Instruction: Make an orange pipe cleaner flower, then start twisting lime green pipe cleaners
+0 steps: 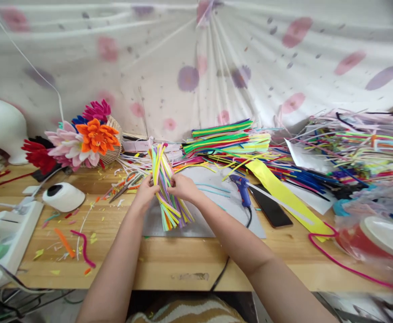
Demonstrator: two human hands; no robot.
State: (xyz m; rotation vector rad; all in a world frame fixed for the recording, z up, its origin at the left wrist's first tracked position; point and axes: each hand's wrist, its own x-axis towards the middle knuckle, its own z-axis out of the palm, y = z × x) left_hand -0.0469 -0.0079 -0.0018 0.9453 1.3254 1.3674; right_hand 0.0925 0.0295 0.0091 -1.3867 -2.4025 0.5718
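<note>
The bare left arm [115,264] and the bare right arm [243,242] are extended forward from below and angled inward, the left held steeper, the right slanted farther across. The left grip [146,193] and the right grip [183,188] are held near each other at similar height, fingers curled, thumbs turned inward, each closed in a pinch.

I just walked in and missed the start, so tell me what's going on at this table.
A person has a bundle of multicolored stems in the grip of both hands, the left hand on one side and the right hand on the other. It is over a gray mat; whether its lower end touches is hard to tell. A blue glue gun lies to the right, next to a black phone. Scissors lie to the left.
</note>
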